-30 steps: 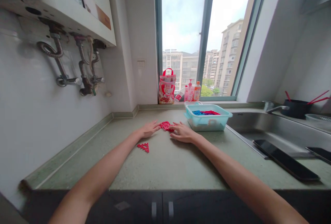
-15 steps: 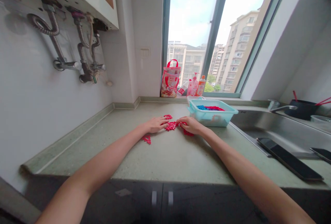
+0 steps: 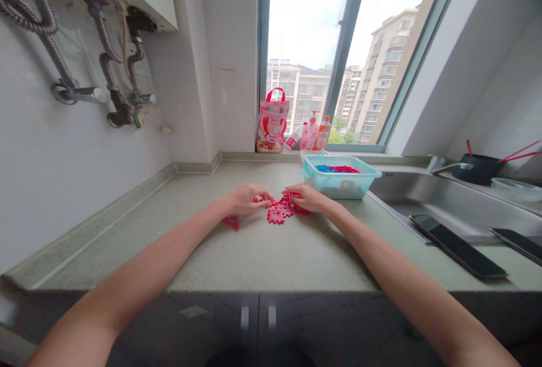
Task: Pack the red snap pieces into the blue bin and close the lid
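Observation:
My left hand is curled at the left of a cluster of red toothed plastic tiles, its fingertips closed on a small red tile. My right hand bends over the cluster's right side, fingers on a red tile that it partly covers. Between the hands, a square red tile with a cut-out lies on the counter, touching other red pieces. Whether these are joined I cannot tell. A triangular red tile lies beneath my left wrist.
A light-blue plastic box with blue and red pieces stands behind my right hand. To the right are a steel sink and two dark phone-like slabs. A bag and bottles stand by the window.
The view has shifted, so the scene sits higher and further left. My left hand has curled and lifted from lying flatter. The square tile between the hands shows more fully.

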### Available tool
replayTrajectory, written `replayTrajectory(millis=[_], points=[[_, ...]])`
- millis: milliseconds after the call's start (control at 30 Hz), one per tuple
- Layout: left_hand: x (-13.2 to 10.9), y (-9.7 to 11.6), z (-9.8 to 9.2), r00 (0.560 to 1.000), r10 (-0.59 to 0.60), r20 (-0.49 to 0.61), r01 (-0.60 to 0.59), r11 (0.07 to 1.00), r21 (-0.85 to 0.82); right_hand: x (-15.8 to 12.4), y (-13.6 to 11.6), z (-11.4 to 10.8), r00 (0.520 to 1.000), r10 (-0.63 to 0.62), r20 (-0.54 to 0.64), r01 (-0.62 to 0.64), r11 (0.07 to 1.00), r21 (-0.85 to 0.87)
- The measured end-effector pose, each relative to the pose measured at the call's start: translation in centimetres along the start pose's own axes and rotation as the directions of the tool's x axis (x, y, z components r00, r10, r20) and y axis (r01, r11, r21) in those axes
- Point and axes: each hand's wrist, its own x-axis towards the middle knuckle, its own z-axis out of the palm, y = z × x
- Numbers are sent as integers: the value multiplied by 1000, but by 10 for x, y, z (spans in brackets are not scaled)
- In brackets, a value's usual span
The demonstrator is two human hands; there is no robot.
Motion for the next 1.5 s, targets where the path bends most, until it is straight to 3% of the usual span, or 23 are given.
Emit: replayTrajectory(millis=[67,167,367,500,633,733,833,1200,1367,1500], points=[[-3,-4,-3,1000,2,21,-2,1000,-18,1,-1,3,999,-26,36,27,1000,-11],[-7,-7,-5,997,19,70,-15,998,-59,5,-3,11,999,31,25,-27,991,-129],[-4,8,0,995,9,96,4,991,-134,13,-9,28,997,83,-10,-83,974,-209],[-4,5,-2,999,21,38,-22,1000,6,12,-8,21,989,124,-87,-137,977,-163],[-15,-14,-25,984,-167,66,152,971,184,1,-3,-2,982,158,-105,-174,971,-163],[-24,-26,-42,928,-354,118,333,929,164,-7,0,-12,975,219,-27,-219,950,-224],[-29,-32,-49,881,-442,169,423,896,138,-8,0,-12,969,243,54,-223,945,-239],[-37,-39,-65,808,-479,343,531,844,-73,-12,-9,-20,973,222,57,-207,958,-199],[-43,-44,-80,852,-482,205,481,875,55,-10,-9,-17,981,191,-43,-196,964,-182],[-44,-52,-77,794,-572,207,555,821,137,-9,-11,-13,979,202,3,-198,960,-196]])
